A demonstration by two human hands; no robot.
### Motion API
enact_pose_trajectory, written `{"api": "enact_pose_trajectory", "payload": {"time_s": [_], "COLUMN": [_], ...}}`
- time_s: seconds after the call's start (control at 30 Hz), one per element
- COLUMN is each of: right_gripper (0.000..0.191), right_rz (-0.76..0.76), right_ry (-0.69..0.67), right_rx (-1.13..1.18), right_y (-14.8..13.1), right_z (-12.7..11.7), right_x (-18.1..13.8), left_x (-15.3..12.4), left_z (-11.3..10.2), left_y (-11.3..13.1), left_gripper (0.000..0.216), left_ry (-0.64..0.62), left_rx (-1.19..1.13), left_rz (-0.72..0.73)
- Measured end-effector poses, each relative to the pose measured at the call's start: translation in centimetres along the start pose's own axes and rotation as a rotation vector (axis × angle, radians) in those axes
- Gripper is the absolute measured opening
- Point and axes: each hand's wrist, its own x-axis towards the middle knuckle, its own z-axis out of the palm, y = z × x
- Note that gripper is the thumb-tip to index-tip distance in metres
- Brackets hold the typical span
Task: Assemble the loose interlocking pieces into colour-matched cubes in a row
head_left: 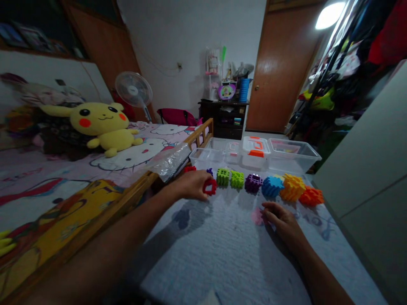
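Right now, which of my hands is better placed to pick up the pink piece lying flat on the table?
Right. The right hand rests with its fingertips at the pink piece, while the left hand is busy holding a red piece farther away.

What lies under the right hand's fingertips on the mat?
A flat pink piece lies on the grey mat, partly under the right hand fingertips. Its covered part and full shape cannot be seen.

The left hand (193,184) grips a red block (210,187). The right hand (281,220) rests beside a pink piece (256,216)
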Motion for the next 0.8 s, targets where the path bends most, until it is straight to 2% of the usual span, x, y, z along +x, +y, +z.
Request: {"api": "enact_pose_trajectory", "payload": {"time_s": [0.07,0.13,0.23,0.47,0.8], "right_gripper": [0.042,0.042,0.042,0.038,0.037], "right_rz": [0.005,0.006,-0.004,-0.044,-0.051], "right_ry": [0.004,0.01,0.012,0.016,0.011], "right_rx": [-0.008,-0.02,-0.046,-0.156,-0.14], "right_y": [-0.2,-0.4,-0.4,0.0,0.5], "right_z": [0.1,0.1,0.1,0.1,0.3], "right_x": [0.0,-0.1,0.0,0.0,0.1], "left_x": [0.3,0.8,1.7,3.6,4.3], "left_z": [-2.0,-3.3,-3.8,-2.5,-1.4], "left_y": [-3.4,-5.9,-8.0,-9.0,-10.4], "left_gripper": [0.037,0.034,0.034,0.027,0.036], "left_ry": [0.021,-0.02,-0.095,-0.169,-0.204], "left_rx": [0.053,0.079,0.088,0.087,0.071], "left_rz": [-0.128,-0.217,-0.311,-0.38,-0.368]}}
